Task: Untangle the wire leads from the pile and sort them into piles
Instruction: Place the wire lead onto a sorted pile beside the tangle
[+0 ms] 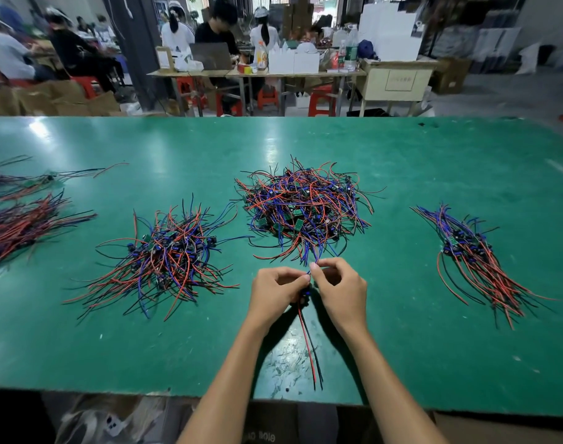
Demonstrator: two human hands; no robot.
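Low in the centre of the frame, a red-and-black wire pair [310,350] trailing down toward the near edge of the green table [434,363], hanging from between the two hands. Just above it, left hand [275,291] curled round the small dark body of one lead [305,293], fingers closed on it; right hand [338,290] close beside, thumb and forefinger pinched on blue wire ends [312,264] running up into the big heap.

Probably the pull-free step, one lead half out. Best done slowly: steady hold on the body with the left, blue strands walked out with the right, no yanking, since snagged neighbours would drag along. Worth lifting slightly to see which loops cross over.

Above the hands, at frame centre, the tangled pile [302,209], red, blue and black wires with small green boards showing. Left of centre, a looser heap [168,254], fanned but not straight. At the right, a combed pile [472,257], wires lying roughly parallel, a likely home for the freed lead. Far left edge, two more bundles [20,225], partly cut off.

Across the top of the frame, other benches with seated workers [219,30], red stools and cartons, well apart from this job.
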